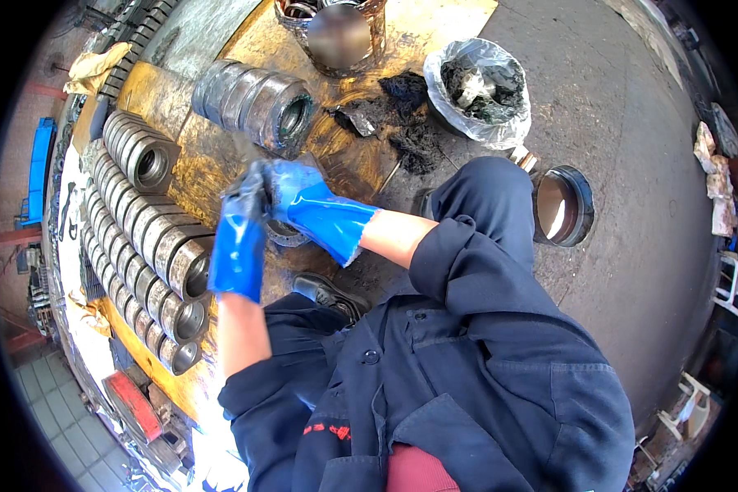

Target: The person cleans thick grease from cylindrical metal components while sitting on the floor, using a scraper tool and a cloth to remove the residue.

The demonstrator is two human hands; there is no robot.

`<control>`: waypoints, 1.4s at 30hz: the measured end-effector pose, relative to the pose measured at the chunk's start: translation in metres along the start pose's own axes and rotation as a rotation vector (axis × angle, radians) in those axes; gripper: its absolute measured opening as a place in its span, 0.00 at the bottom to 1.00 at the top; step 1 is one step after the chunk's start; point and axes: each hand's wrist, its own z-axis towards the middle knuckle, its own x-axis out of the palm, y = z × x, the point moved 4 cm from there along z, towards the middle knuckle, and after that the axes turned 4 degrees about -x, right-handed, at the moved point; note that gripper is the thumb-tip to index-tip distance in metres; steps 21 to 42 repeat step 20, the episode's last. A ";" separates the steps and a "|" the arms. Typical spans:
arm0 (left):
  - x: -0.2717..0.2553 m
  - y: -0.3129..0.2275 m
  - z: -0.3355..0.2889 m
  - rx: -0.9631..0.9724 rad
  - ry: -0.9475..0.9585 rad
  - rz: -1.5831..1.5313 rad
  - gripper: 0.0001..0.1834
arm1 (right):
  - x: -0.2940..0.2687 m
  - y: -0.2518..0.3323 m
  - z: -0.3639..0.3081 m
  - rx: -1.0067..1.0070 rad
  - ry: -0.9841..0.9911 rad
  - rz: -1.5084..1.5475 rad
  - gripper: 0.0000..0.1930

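Observation:
Both my hands wear blue rubber gloves with dark grease on the fingers, and they meet in front of me to the left. My left hand [243, 197] is closed and blurred by motion, with a dark smear above its fingers that I cannot make out. Pressed close against it is my right hand [293, 187], its fingers curled and partly hidden; what they hold does not show. Below the hands, a metal ring [287, 236] lies partly covered by the right glove. Just beyond them, a stack of greasy metal rings [258, 105] lies on its side.
Rows of ribbed metal rings [160, 238] lie on the left over a yellow, oil-stained board [193, 168]. Beyond are a bucket [293, 23] of parts, black greasy rags [418, 148] and a bin lined with clear plastic [512, 123]. A dark round pan [584, 209] stands right of my knee.

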 end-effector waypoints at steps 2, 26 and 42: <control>-0.038 0.007 -0.024 -0.078 -0.055 0.140 0.22 | -0.011 0.016 -0.003 -0.138 0.173 0.101 0.28; -0.060 0.048 -0.078 -0.757 -0.109 -0.235 0.25 | -0.048 -0.376 -0.040 0.710 0.429 -0.898 0.27; -0.060 0.048 -0.078 -0.757 -0.109 -0.235 0.25 | -0.048 -0.376 -0.040 0.710 0.429 -0.898 0.27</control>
